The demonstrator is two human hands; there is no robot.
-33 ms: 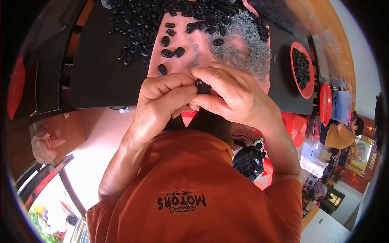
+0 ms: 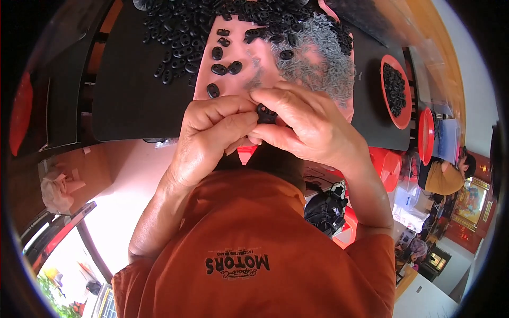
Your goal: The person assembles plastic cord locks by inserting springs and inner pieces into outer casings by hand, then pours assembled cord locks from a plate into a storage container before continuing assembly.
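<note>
Small black piece held between both hands by the near edge of the pink sheet — left hand pinched shut at its left side, right hand gripping, thumb and forefinger parted about its width. Neither hand nearer; long axis unclear behind fingers. Dark lettering, upside down in view, on the orange shirt — none readable on the piece.

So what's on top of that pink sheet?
Black pieces and a heap of small grey bits lie on the pink sheet. The left hand and right hand hide whatever lies beneath.
</note>
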